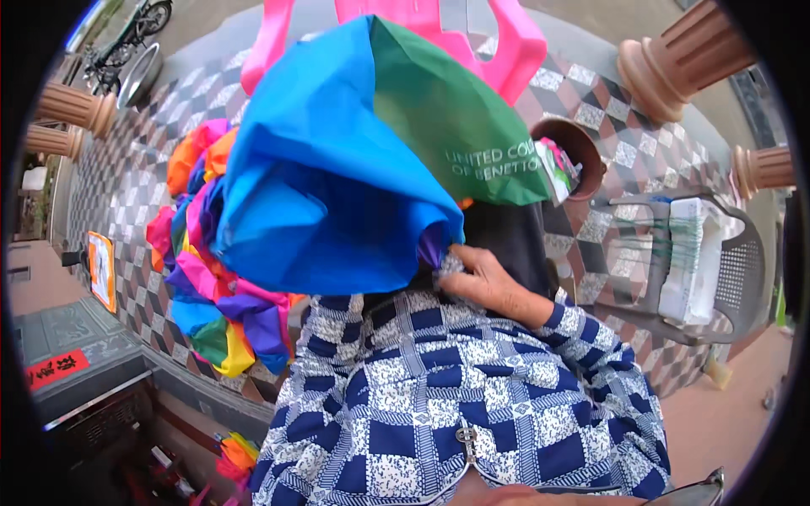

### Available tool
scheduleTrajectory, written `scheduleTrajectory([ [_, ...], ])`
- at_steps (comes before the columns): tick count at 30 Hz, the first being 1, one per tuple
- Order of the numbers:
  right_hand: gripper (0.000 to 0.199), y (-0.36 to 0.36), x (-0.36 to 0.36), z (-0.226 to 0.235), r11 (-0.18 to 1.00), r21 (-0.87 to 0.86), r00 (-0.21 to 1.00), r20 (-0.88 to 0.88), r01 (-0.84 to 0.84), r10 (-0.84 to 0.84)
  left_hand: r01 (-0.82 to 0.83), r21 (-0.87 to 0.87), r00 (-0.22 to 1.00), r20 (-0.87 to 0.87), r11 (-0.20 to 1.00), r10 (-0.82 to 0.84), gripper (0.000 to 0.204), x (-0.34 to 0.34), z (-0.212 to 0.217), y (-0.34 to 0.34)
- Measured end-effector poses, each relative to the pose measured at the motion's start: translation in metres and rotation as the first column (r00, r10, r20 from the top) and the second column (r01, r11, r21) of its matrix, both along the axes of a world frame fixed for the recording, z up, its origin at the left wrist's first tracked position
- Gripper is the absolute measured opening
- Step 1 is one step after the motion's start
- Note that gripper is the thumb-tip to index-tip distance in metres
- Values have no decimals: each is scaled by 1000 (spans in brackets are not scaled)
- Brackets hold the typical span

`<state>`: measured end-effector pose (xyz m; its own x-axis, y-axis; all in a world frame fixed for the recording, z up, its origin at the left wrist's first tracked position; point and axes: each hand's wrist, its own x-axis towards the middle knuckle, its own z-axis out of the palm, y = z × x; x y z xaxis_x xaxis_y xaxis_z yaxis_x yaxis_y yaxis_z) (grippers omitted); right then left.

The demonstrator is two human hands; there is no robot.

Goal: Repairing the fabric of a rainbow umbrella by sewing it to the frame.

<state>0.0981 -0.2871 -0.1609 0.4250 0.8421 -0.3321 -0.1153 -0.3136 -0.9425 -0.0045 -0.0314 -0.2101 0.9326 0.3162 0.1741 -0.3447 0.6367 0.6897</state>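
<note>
A large sheet of thin fabric, like an umbrella canopy [312,160], billows in front of me. Its visible panels are blue and green, with pale lettering on the green one and a small purple fold [432,246] at the near edge. My right hand [481,281] is closed, with its fingers pinched at this near edge beside the purple fold. A small patterned bit of cloth shows by the fingertips. The sleeve of my left arm [333,333] runs up under the blue panel, and the fabric hides my left hand. Dark cloth [506,236] covers my lap.
Crumpled multicoloured fabric pieces [228,295] are heaped at my left. A pink plastic seat [506,51] stands ahead. On the right are a brown bucket [591,152] and a grey chair [738,270] bearing a white foam box [696,261] with green strands. Columns [692,55] edge the tiled floor.
</note>
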Motion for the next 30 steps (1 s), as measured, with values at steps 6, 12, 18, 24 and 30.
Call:
scheduleTrajectory([
  [6, 36, -8, -12, 4, 996, 77, 955, 295, -54, 28, -109, 76, 988, 122, 991, 99, 39, 67, 95, 46],
  [12, 37, 5, -2, 27, 995, 64, 942, 331, -79, 54, -693, 383, 677, 52, 611, 734, 35, 73, 130, 80],
  [18, 36, 25, 34, 44, 962, 272, 705, 675, 37, -218, -830, 540, 130, -52, 137, 990, 27, 53, 83, 117],
  [24, 32, 35, 45, 48, 933, 359, 684, 684, -16, -252, -444, 264, 834, -228, 856, 503, 28, 80, 87, 12],
  [30, 27, 20, 18, 59, 940, 338, 999, 6, -52, 53, -576, -24, 816, 43, 817, 577, 37, 94, 162, -34],
])
